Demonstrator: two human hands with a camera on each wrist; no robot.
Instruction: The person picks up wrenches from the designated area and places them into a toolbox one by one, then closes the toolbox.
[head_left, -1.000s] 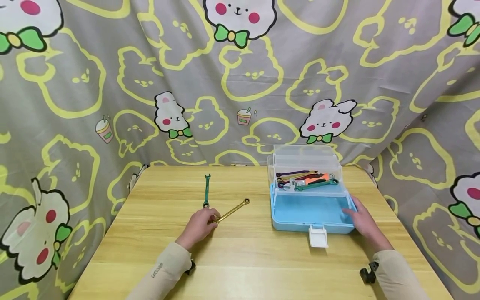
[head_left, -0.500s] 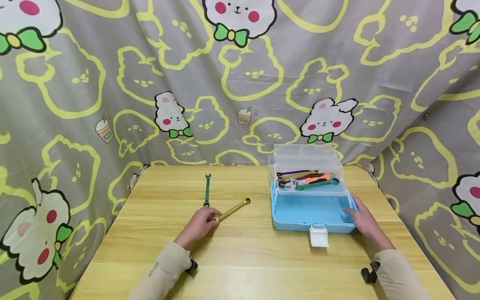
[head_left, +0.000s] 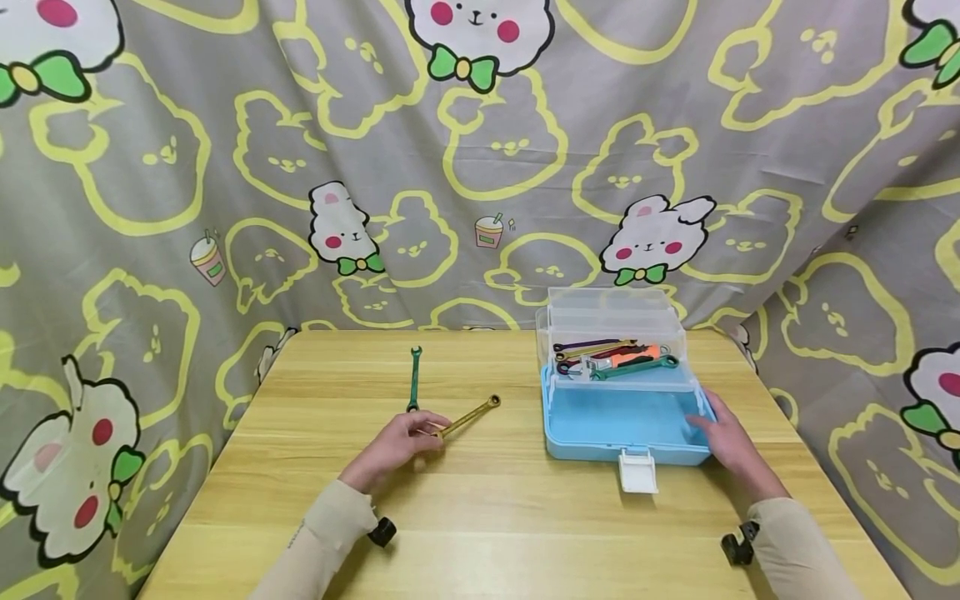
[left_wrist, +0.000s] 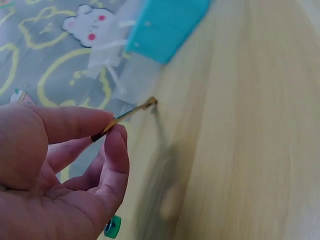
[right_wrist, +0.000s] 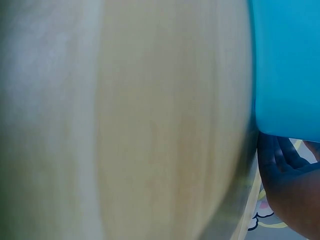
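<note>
A pale wooden worktop (head_left: 487, 517) with lengthwise grain stands against a grey curtain (head_left: 225, 167) printed with yellow-outlined bears and white rabbits; the cloth hangs behind it and wraps down past both side edges. The near half of the worktop is bare wood between the two beige sleeves, and a wide bare strip runs between the wrenches and the box.

On the right sits a blue toolbox (head_left: 622, 429), its clear tiered trays (head_left: 611, 333) folded back and up, with several coloured wrenches and an orange-handled tool in the tray. Its white latch (head_left: 637, 473) hangs over the front wall onto the wood. The box stands near the right edge, with only a narrow margin there.

The right hand (head_left: 726, 446) rests against the box's right front corner, fingers laid along the blue wall, fairly straight; the right wrist view shows only blurred wood, blue wall and a shadowed palm.

The left hand (head_left: 393, 446) pinches the near end of a gold wrench (head_left: 467, 417) between thumb and forefinger (left_wrist: 75, 122), the other fingers loosely curled beneath. The wrench slants away to the right toward the box, its ring end (left_wrist: 151, 103) low over the wood; whether that end touches cannot be told. A green wrench (head_left: 413, 379) lies flat just beyond the hand, pointing at the curtain.
</note>
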